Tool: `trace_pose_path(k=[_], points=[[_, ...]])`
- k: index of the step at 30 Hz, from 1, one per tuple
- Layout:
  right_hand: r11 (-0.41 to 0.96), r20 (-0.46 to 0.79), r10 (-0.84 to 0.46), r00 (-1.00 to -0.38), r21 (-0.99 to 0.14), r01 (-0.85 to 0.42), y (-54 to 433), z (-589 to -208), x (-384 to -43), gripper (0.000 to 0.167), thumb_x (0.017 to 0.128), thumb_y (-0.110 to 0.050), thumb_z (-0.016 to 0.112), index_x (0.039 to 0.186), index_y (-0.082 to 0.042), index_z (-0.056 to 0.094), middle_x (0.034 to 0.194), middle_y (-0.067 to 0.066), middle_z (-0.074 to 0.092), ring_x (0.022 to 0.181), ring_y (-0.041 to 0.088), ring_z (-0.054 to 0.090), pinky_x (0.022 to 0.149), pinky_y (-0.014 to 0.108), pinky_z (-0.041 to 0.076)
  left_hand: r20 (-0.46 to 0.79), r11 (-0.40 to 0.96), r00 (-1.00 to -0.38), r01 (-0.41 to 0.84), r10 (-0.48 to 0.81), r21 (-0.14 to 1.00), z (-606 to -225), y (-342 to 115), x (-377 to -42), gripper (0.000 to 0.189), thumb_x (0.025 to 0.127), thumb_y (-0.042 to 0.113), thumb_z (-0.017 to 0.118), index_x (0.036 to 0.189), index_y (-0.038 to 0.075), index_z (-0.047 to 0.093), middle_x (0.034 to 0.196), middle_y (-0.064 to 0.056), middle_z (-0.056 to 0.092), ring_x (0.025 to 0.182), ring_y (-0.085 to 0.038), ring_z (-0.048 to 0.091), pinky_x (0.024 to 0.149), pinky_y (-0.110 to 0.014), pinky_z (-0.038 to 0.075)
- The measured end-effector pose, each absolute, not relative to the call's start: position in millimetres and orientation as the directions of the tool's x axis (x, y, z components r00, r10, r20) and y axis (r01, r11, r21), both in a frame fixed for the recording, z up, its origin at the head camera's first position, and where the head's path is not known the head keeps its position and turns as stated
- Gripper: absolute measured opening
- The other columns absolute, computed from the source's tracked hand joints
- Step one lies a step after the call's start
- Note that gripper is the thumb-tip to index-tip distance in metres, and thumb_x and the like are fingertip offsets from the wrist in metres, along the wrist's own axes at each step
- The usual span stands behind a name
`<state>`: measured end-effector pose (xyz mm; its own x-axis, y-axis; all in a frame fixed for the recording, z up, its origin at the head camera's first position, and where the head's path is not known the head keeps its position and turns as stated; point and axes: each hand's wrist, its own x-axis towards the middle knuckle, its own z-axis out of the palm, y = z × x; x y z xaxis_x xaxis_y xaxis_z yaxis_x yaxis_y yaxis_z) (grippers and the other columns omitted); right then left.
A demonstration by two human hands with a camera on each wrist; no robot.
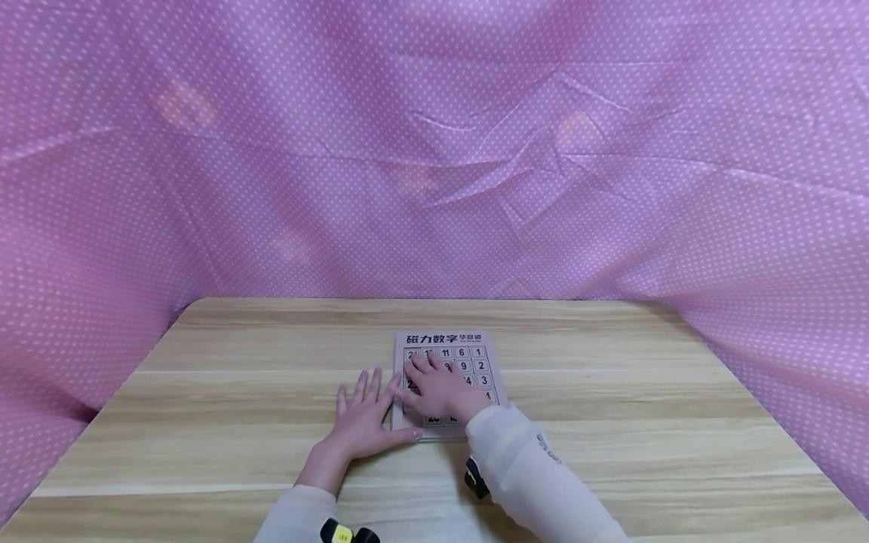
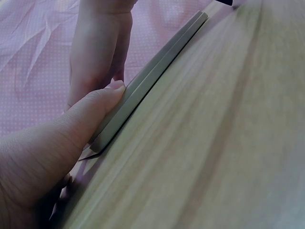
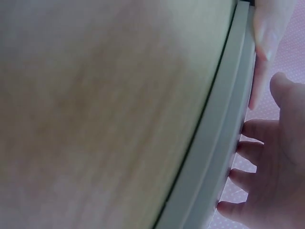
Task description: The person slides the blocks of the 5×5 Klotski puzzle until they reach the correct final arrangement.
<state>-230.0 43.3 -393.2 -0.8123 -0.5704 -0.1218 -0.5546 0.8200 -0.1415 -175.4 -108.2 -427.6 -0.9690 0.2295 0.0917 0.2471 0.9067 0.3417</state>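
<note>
A flat grey number sliding puzzle [image 1: 441, 431] lies on the table, with rows of square numbered tiles under a printed heading. My left hand [image 1: 366, 422] is at its left front corner, fingers spread along the left side. The left thumb [image 2: 107, 98] rests against the front edge, seen close up in the left wrist view. Over the left and middle tiles is my right hand [image 1: 441, 392], which hides several numbers. Its spread fingertips [image 3: 243, 179] touch the puzzle's face in the right wrist view; nothing is gripped.
The wood-grain table [image 1: 237, 407] extends around the puzzle on every side. Pink polka-dot cloth [image 1: 434, 226] hangs behind the table and along both sides. Dark wrist devices [image 1: 477, 479] sit at both light sleeves [image 1: 536, 467].
</note>
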Motion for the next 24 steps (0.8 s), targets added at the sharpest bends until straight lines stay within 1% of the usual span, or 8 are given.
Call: trace_pose_path(k=[10,16,24], points=[[0.808,-0.121,-0.588,-0.800,-0.125,-0.575,49,-392,-220,0.062,0.088,-0.055,0.020,0.137,-0.018,0.025,0.141,0.001,0.017,0.127,0.026,0.010,0.096,0.055,0.012,0.103,0.899,-0.966,0.259,0.237,0.354,-427,-109,-175,0.100,0.062,0.077,0.042,0.138,0.018,0.020,0.140,-0.019,0.009,0.126,-0.036,0.000,0.094,-0.057,-0.005],[0.797,-0.108,-0.603,-0.790,-0.119,-0.592,51,-390,-212,0.060,0.089,-0.053,0.023,0.137,-0.017,0.026,0.141,0.002,0.020,0.127,0.027,0.012,0.096,0.055,0.012,0.105,0.902,-0.966,0.260,0.238,0.343,-428,-109,-176,0.101,0.061,0.078,0.041,0.138,0.017,0.022,0.140,-0.019,0.010,0.126,-0.036,0.001,0.094,-0.058,-0.005],[0.795,-0.105,-0.606,-0.789,-0.106,-0.597,51,-392,-208,0.059,0.089,-0.053,0.024,0.136,-0.017,0.027,0.140,0.001,0.021,0.127,0.026,0.012,0.097,0.055,0.010,0.107,0.908,-0.965,0.260,0.238,0.328,-427,-109,-176,0.100,0.061,0.078,0.042,0.138,0.017,0.022,0.140,-0.019,0.012,0.126,-0.036,0.003,0.094,-0.057,-0.004]])
